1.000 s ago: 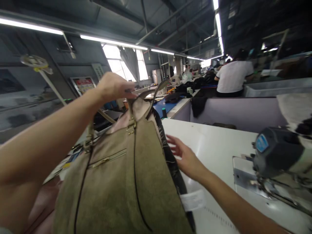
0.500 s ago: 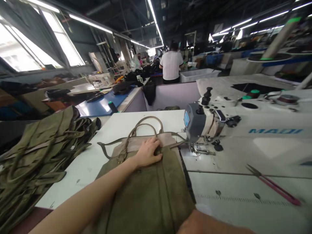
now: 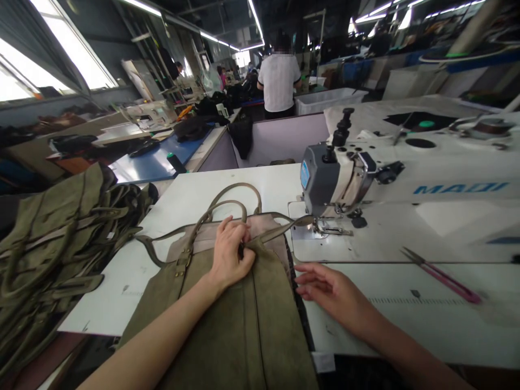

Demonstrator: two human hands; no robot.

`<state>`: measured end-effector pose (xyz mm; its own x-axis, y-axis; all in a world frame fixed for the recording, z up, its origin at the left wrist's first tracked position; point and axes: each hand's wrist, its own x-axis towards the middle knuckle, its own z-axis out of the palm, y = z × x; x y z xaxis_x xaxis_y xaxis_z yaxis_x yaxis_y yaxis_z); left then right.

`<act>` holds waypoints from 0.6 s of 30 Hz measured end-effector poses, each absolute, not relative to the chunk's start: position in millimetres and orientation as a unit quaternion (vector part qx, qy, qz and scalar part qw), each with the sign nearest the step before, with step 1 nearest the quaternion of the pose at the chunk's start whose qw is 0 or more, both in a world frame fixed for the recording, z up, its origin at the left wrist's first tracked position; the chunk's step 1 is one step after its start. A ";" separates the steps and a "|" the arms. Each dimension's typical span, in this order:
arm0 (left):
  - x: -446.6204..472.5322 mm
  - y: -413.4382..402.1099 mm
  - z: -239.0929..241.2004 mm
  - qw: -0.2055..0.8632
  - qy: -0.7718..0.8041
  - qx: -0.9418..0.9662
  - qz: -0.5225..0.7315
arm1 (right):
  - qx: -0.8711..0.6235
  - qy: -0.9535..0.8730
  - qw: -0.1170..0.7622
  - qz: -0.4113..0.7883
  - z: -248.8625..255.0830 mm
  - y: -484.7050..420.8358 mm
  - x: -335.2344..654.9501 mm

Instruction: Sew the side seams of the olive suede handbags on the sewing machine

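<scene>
An olive-green canvas bag [image 3: 227,319] lies flat on the white sewing table, its handles toward the far side. My left hand [image 3: 232,249] is on the bag's upper part, fingers curled and thumb drawn in, gripping it where a narrow strap [image 3: 274,232] runs in. That strap reaches right to the sewing machine [image 3: 337,184], close by its presser foot [image 3: 325,228]. Beside the bag's dark right edge is my right hand [image 3: 329,292], fingers stretched out and slightly apart, holding nothing. Whether its fingertips touch the edge I cannot tell.
A heap of similar olive bags [image 3: 52,238] sits at the left. Pink-handled thread snips [image 3: 442,276] lie on the table at right. A thread cone [image 3: 175,162] stands beyond the table. Farther back, a person in a white shirt [image 3: 279,81] faces away near a white bin [image 3: 331,100].
My right hand has come up from the bag's lower right to beside its right edge. My left hand has curled from lying flat to gripping. The strap at the machine is lifted and twisted.
</scene>
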<state>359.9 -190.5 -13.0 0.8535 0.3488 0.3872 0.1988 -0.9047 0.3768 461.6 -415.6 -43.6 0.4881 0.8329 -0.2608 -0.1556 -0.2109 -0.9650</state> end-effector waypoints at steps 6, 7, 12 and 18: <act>343.6 -191.0 17.0 0.213 0.158 0.938 0.222 | -0.664 -0.556 0.425 0.263 -32.0 -406.7 453.4; 340.8 -190.3 23.2 0.205 0.154 0.941 0.221 | -0.649 -0.606 0.402 0.222 -31.3 -406.0 454.6; 333.2 -181.4 51.2 0.086 0.081 0.973 0.200 | -0.647 -0.681 0.319 0.126 -31.3 -405.3 466.0; 340.3 -182.9 54.0 0.009 0.057 0.987 0.147 | -0.715 -0.645 0.259 0.077 -33.0 -393.7 463.0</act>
